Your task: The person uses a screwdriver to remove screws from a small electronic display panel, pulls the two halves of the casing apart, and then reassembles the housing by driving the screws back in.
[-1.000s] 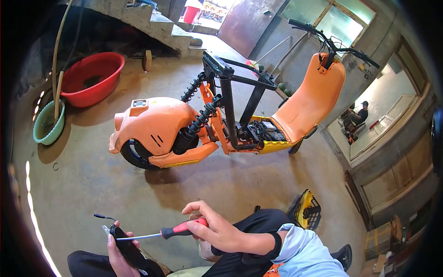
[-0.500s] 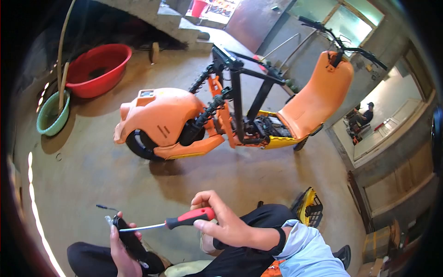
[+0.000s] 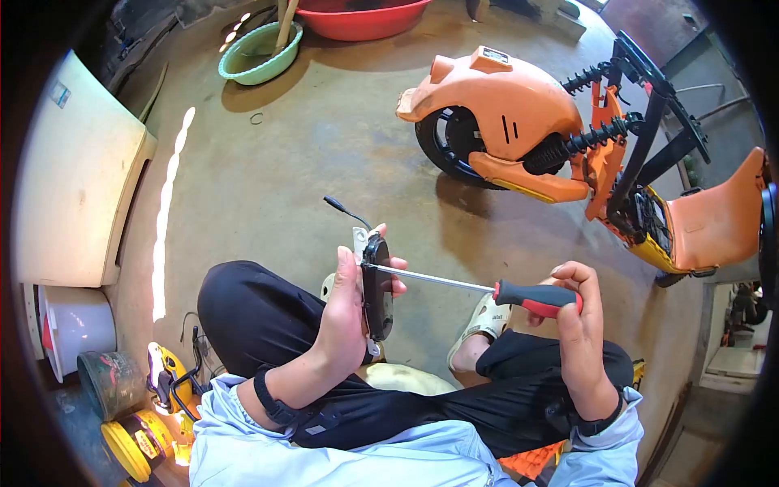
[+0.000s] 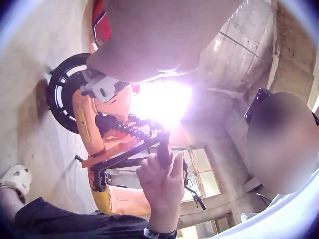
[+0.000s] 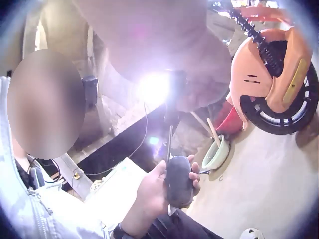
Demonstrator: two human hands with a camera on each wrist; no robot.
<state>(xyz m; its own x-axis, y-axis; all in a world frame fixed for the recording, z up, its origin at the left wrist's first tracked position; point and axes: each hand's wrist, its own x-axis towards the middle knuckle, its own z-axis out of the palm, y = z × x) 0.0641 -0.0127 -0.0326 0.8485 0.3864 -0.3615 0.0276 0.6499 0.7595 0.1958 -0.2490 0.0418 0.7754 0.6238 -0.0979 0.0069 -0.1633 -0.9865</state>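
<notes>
The left hand [image 3: 345, 316] holds a black oval part [image 3: 378, 288] upright, thumb on one side and fingers round the other. A short cable with a plug [image 3: 341, 208] sticks out from its top, beside a pale bracket [image 3: 359, 239]. The right hand [image 3: 580, 325] grips the red and black handle of a screwdriver [image 3: 535, 298]. Its shaft reaches left, with the tip at the part's upper edge. In the right wrist view the part's broad dark face [image 5: 180, 181] shows in the left hand [image 5: 149, 194], the shaft beside it.
An orange scooter [image 3: 519, 97] with a bare black frame stands at the upper right. Green [image 3: 261, 57] and red [image 3: 365, 23] basins are at the top. A white cabinet [image 3: 81, 178], buckets and a yellow tub [image 3: 138, 442] stand at the left.
The head view has swung left and down, bringing in the white cabinet and buckets. The screwdriver tip still meets the part; both hands keep their hold.
</notes>
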